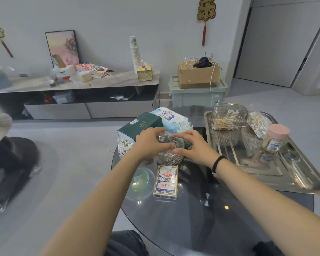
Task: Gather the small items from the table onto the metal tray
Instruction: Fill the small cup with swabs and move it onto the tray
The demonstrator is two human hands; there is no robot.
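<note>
Both hands, left hand (150, 143) and right hand (194, 145), cup the clear jar (169, 156) of paper clips from each side, probably because it's round and slippery, before carrying it to the metal tray (301, 183).

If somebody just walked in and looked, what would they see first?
Probably the left hand and right hand meeting in the middle around a clear jar of paper clips on the glass table. Next, the shiny metal tray at the right, with the pink-lidded toothpick bottle standing on it.

Glossy metal tray (303, 183), smooth dark glass table (192, 228)
</note>
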